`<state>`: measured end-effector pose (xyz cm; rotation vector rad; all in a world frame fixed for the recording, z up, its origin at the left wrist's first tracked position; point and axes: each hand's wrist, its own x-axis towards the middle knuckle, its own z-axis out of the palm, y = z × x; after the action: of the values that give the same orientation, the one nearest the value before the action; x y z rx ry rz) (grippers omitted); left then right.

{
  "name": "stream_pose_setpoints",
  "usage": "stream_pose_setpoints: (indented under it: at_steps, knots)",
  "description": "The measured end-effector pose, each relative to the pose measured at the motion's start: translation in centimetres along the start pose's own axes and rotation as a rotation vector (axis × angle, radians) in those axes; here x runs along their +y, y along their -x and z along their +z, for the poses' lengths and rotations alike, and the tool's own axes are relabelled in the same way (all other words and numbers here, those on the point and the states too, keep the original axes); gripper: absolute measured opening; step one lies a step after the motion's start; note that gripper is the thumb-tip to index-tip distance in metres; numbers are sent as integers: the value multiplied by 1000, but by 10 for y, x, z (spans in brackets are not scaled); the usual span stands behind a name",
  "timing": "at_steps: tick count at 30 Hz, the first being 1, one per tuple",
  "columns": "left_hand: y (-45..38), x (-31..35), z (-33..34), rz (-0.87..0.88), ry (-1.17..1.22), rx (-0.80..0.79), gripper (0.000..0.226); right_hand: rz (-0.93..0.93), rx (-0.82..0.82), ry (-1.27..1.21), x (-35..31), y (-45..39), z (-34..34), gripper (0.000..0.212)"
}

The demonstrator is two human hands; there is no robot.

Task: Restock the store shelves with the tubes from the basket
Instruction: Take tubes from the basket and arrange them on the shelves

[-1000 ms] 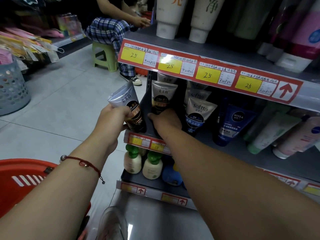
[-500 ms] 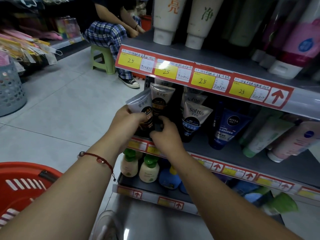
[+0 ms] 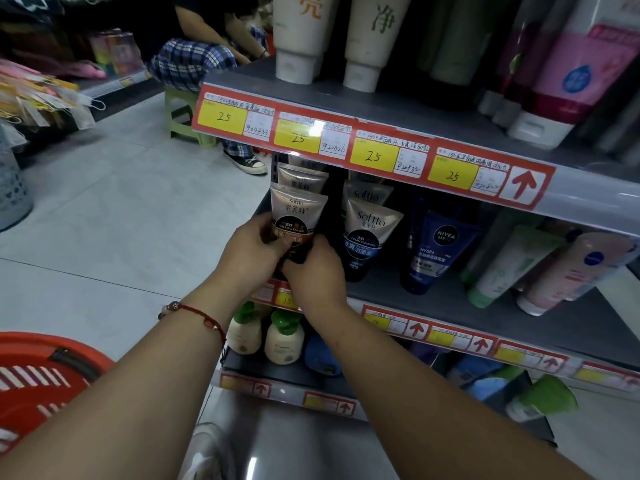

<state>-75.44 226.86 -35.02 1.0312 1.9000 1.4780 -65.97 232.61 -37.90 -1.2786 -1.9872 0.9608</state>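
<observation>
Blue Softto tube (image 3: 367,237) crowds right; left open.

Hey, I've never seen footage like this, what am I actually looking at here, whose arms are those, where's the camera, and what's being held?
There is no machine here. The camera sits on a person's head, looking forward and down, so the two arms are that person's own. The left hand and right hand together grip a silver and black Softto tube, standing it at the front of a row on the middle shelf. Beside it stand a blue-banded Softto tube and a Nivea Men tube. The red basket is at lower left. Another person sits on a green stool behind.
</observation>
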Motion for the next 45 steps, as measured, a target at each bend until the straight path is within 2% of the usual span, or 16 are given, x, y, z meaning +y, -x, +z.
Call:
stream_pose_setpoints:
  at_steps: [6, 13, 19, 21, 24, 26, 28, 32, 38, 40, 42, 45]
  knots:
    - [-5, -1, 8, 55, -129, 24, 40, 17, 28, 46, 0, -6, 5, 31]
    - [-8, -4, 12, 54, -240, 45, 37, -1, 52, 120, 4, -8, 11, 34]
    - [-7, -2, 14, 96, -368, 73, 30, 17, 14, 127, -1, -5, 8, 31]
    - [-2, 0, 11, 110, -418, 73, 30, -3, -23, 106, -4, 4, 4, 34]
    - [14, 6, 2, 91, -571, 102, 35, -96, -55, 91, -2, 30, -17, 50]
    - [30, 18, -2, 87, -705, 83, 32, -188, -132, 168, 6, 56, -44, 61]
    - [48, 33, 0, 78, -788, 22, 31, -259, -217, 287, 20, 84, -81, 65]
    - [86, 64, 26, 1, -814, -208, 52, -246, -361, 489, 70, 138, -162, 63]
    - [155, 80, 115, 19, -755, -649, 47, 149, -475, 726, 155, 182, -285, 49]
    - [176, 79, 151, 40, -795, -768, 40, 301, -428, 740, 185, 179, -318, 44]
    - [188, 75, 189, 56, -838, -853, 38, 430, -302, 704, 217, 170, -344, 42]
    - [191, 63, 241, 71, -859, -908, 27, 584, -86, 502, 258, 154, -368, 50]
